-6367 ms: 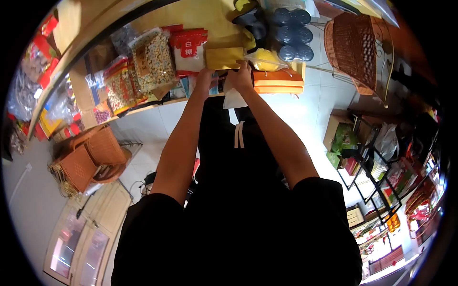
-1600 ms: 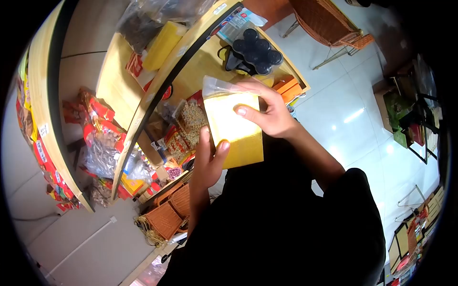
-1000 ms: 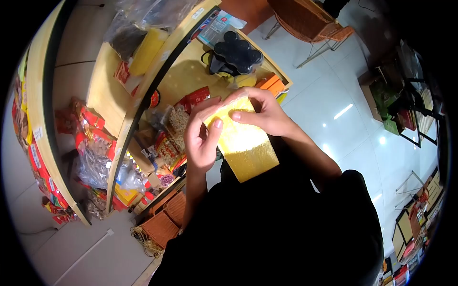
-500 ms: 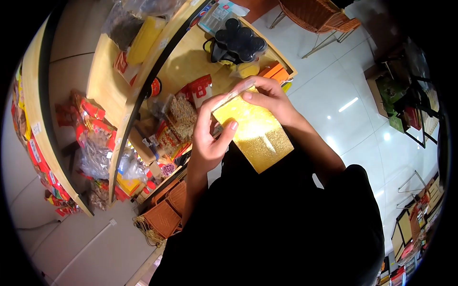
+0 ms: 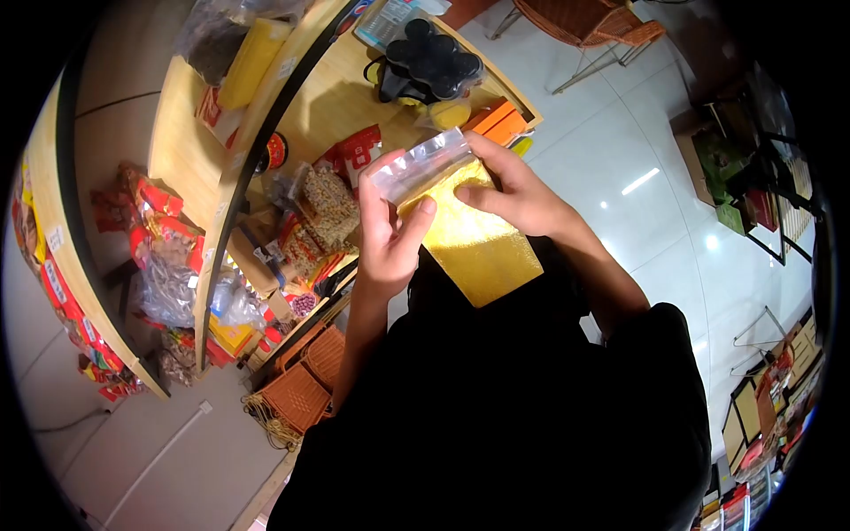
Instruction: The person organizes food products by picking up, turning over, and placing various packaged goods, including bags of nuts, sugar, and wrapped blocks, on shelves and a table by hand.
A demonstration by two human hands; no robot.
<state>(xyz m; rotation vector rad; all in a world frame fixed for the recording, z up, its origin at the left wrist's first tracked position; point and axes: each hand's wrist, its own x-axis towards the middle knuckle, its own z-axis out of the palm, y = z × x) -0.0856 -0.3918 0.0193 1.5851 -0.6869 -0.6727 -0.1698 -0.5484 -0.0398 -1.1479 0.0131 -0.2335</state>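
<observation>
A flat, rectangular gold packet (image 5: 485, 261) with a shiny, grainy surface is held in front of my body. Along its upper end runs a clear plastic flap (image 5: 421, 165), which lies open toward me. My left hand (image 5: 390, 234) grips the upper left side, thumb on the gold face and fingers behind the plastic. On the opposite side, my right hand (image 5: 518, 188) pinches the packet with its thumb across the front and fingers behind. The packet's lower corner hangs over my black clothing (image 5: 496, 398). Its contents cannot be made out.
A wooden shelf (image 5: 323, 106) at the left carries bags of nuts or beans (image 5: 329, 208), a red bag (image 5: 359, 146) and a pack of dark-capped bottles (image 5: 434, 60). Orange boxes (image 5: 496, 121) sit near its edge. A wicker chair (image 5: 584, 22) stands on the tiled floor.
The packet's top has tilted so that more of the clear plastic flap shows. My right thumb has moved further onto the gold face, and both hands still hold it. The view has shifted slightly.
</observation>
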